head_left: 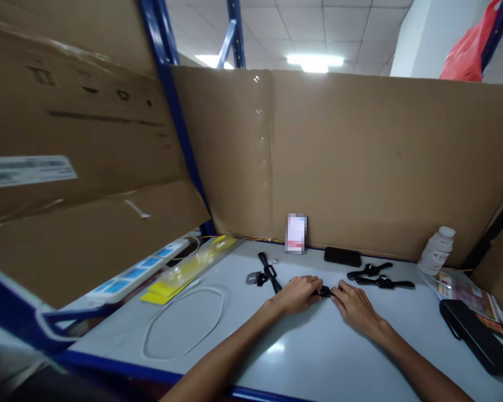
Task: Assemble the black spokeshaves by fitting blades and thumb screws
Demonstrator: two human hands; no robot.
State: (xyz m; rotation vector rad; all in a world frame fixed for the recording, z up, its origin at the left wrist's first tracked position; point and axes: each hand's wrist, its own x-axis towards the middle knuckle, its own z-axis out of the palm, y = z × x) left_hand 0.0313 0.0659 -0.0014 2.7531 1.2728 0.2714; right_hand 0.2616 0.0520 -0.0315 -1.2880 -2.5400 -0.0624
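Observation:
My left hand (298, 293) and my right hand (354, 304) meet over a small black watch (326, 291) on the pale table (302, 357). Both hands have their fingers curled and pinched on it from either side. Only a small part of the watch shows between the fingertips. A black watch with a silver part (265, 273) lies just left of my left hand. Two more black watches (379, 277) lie behind my right hand.
A black phone (342, 256) and a small card (296, 233) sit by the cardboard back wall (360, 162). A white bottle (436, 251), a clear bag (456, 285) and a black case (473, 335) are at the right. A white cable loop (184, 324), yellow packets (188, 271) and a power strip (138, 273) lie at the left.

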